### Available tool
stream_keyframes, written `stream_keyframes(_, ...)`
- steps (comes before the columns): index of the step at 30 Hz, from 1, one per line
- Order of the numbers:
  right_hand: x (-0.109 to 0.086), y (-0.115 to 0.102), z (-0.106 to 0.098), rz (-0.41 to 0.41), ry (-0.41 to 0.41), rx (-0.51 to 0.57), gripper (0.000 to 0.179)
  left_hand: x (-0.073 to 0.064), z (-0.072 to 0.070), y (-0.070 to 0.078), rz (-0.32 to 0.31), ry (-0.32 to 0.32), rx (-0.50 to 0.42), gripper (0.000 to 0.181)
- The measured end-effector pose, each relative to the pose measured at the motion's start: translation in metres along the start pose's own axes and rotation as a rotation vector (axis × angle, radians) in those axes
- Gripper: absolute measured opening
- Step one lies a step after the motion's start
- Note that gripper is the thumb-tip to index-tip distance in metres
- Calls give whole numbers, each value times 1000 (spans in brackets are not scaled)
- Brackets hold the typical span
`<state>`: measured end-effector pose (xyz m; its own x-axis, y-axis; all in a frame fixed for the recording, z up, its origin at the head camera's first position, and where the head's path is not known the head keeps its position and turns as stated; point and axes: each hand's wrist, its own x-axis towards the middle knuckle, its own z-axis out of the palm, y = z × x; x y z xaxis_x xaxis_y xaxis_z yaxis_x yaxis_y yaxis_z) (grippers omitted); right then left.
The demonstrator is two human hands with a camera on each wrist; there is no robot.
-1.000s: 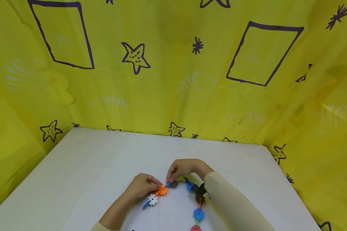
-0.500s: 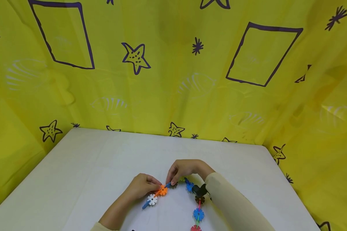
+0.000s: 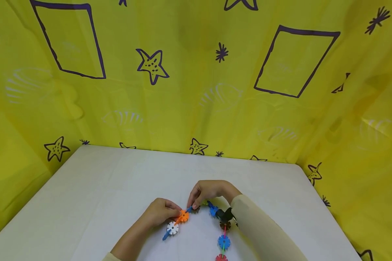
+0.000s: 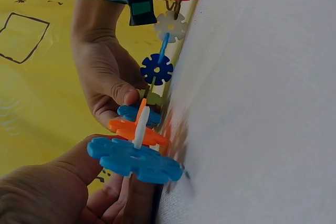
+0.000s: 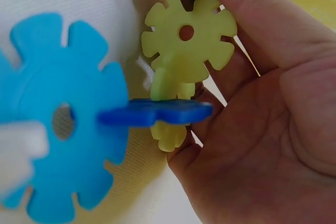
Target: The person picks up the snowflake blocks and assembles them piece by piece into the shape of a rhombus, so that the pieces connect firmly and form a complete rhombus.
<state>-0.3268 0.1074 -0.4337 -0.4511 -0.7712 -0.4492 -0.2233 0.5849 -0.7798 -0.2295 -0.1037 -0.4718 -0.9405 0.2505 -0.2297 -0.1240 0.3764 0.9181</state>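
Note:
A chain of slotted plastic discs curves over the white table. My left hand (image 3: 160, 212) pinches the orange disc (image 3: 184, 216) near the chain's left end. Beyond it hang a white disc (image 3: 172, 228) and a blue end disc (image 4: 118, 158), large in the left wrist view. My right hand (image 3: 207, 191) holds the brown disc (image 3: 196, 210) between thumb and fingers, beside a blue disc (image 3: 189, 210) that joins the orange one. In the right wrist view a yellow-green disc (image 5: 210, 51) adjoins the brown one, followed by a dark blue disc (image 5: 157, 112) and a light blue disc (image 5: 37, 51).
The chain runs on toward the near edge through a blue disc (image 3: 224, 242) and a red disc (image 3: 221, 257). A black wrist device (image 3: 225, 216) covers part of it. A yellow patterned curtain (image 3: 183, 108) encloses the white table (image 3: 134, 174) at back and sides.
My right thumb has shifted down onto the brown disc, covering more of it. My left hand and the chain's left end have dipped slightly toward the near side.

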Motion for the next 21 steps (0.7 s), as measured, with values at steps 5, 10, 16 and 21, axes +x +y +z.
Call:
stream_keyframes(5, 1, 0, 1, -1, -6, 10, 12, 0, -1, 2, -19, -50, -23, 16)
stream_keyframes(10, 0, 0, 3, 6, 0, 7, 12, 0, -3, 3, -8, -121, -22, 21)
stream_keyframes(16, 0, 0, 2, 8, 7, 14, 12, 2, 3, 2, 47, -90, 39, 21)
stream_keyframes(21, 1, 0, 2, 7, -2, 18, 12, -1, 7, 5, 52, -49, 58, 16)
